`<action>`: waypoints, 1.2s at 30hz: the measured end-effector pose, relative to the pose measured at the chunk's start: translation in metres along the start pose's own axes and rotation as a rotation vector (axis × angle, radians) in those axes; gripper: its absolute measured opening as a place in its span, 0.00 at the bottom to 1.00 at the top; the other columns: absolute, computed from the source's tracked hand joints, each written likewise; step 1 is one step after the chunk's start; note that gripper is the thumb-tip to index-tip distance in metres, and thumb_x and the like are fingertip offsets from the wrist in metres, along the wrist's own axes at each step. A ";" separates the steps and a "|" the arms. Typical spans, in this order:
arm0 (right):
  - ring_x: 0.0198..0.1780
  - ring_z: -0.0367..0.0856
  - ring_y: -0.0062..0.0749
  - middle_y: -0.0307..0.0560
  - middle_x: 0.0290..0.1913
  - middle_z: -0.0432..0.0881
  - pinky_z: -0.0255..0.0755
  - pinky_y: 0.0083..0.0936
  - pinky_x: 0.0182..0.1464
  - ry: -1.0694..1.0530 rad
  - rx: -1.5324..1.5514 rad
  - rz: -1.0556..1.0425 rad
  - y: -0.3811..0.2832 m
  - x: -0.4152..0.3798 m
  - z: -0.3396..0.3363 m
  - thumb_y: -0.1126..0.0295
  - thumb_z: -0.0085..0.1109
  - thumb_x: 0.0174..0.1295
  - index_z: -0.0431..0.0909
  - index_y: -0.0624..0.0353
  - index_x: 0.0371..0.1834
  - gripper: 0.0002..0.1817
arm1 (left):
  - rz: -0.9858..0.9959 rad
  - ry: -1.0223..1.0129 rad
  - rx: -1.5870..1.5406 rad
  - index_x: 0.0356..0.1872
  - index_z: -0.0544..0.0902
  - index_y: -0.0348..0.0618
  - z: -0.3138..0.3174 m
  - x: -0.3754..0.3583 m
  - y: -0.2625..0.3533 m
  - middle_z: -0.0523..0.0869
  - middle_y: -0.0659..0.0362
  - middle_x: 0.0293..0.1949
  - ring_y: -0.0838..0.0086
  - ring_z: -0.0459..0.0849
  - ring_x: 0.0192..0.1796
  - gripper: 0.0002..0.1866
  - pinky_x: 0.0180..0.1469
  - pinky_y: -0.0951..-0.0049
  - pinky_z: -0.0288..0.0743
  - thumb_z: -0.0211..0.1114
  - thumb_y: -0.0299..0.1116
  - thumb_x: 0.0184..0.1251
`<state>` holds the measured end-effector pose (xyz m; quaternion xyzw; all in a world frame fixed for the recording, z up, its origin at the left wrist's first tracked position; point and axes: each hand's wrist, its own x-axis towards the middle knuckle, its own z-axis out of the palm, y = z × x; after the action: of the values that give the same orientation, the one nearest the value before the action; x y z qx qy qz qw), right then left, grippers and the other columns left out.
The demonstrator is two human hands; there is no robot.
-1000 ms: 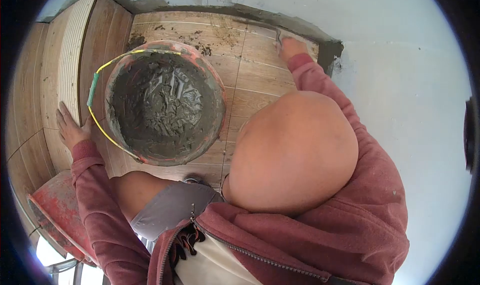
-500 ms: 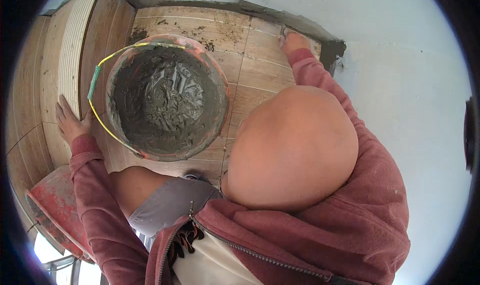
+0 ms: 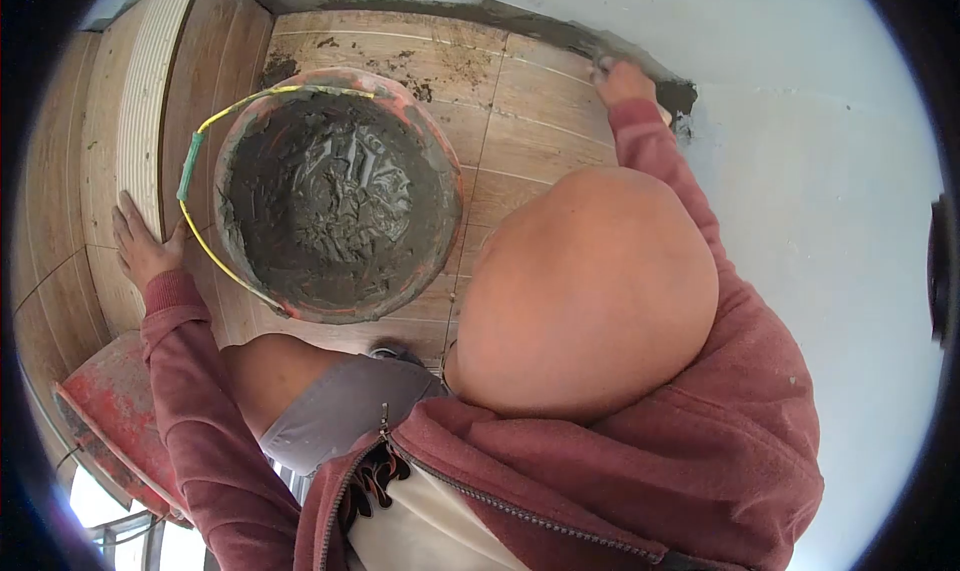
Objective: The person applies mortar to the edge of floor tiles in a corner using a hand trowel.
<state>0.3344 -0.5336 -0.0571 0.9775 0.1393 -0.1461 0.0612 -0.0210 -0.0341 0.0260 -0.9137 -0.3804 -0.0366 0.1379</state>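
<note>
My right hand (image 3: 626, 84) is closed round what looks like a trowel (image 3: 601, 63), of which only a bit of grey metal shows. It is low at the foot of the wall, by the grey mortar strip (image 3: 540, 23) where wall and floor meet. My left hand (image 3: 148, 249) lies with fingers spread on the ribbed edge strip (image 3: 150, 101) of a tiled step. Between my hands stands an orange bucket (image 3: 440, 151), its rim smeared, with wet grey mortar (image 3: 350, 186) inside. The bucket's yellow wire handle (image 3: 215, 121) leans to the left, with a green grip.
Wood-look tiles (image 3: 525, 136) cover the floor, with mortar crumbs (image 3: 405, 66) scattered behind the bucket. A pale wall (image 3: 800, 221) rises on the right. A red, mortar-stained container (image 3: 120, 401) is at lower left. My bent knee (image 3: 600, 281) sits between bucket and wall.
My right hand has slid a little to the right along the wall's foot, with the tool in it. My left hand and the bucket stay where they were.
</note>
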 end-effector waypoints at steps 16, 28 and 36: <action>0.40 0.77 0.48 0.55 0.36 0.78 0.70 0.41 0.41 0.106 0.062 -0.145 -0.035 -0.006 0.032 0.50 0.44 0.57 0.72 0.55 0.39 0.20 | 0.012 0.003 -0.013 0.65 0.50 0.62 -0.001 -0.002 0.002 0.57 0.55 0.65 0.62 0.56 0.65 0.50 0.61 0.54 0.53 0.72 0.43 0.38; 0.41 0.77 0.45 0.52 0.39 0.78 0.71 0.39 0.41 0.067 0.008 -0.219 -0.064 -0.004 0.041 0.54 0.45 0.57 0.71 0.58 0.42 0.20 | 0.003 -0.006 -0.014 0.65 0.51 0.61 -0.003 -0.001 0.002 0.56 0.55 0.65 0.62 0.56 0.65 0.50 0.61 0.54 0.53 0.72 0.43 0.38; 0.42 0.77 0.46 0.53 0.40 0.77 0.70 0.38 0.43 0.102 0.054 -0.097 -0.012 -0.022 0.052 0.51 0.45 0.57 0.75 0.56 0.39 0.20 | 0.034 0.012 -0.010 0.65 0.51 0.60 -0.003 -0.003 0.001 0.57 0.54 0.64 0.61 0.58 0.65 0.50 0.60 0.55 0.55 0.72 0.43 0.38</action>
<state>0.2970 -0.5359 -0.1007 0.9771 0.1854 -0.1027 0.0206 -0.0217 -0.0377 0.0279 -0.9204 -0.3640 -0.0414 0.1363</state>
